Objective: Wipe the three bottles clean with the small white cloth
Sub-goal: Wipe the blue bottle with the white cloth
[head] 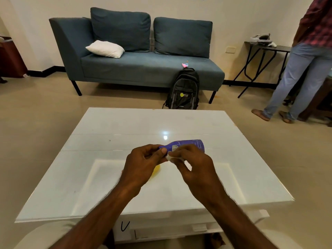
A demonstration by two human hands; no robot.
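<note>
One purple bottle point(185, 145) pinched at the neck in left hand point(143, 164), small white cloth point(173, 156) gripped in right hand point(192, 166); liable to slip onto the glass table point(107, 133).

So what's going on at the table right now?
A person holds a purple bottle sideways above the white glass table. The left hand has a grip on its neck end, while the right hand presses the small white cloth against its side. Something yellow shows just beneath the left hand, mostly hidden. No other bottles are clearly in view.
</note>
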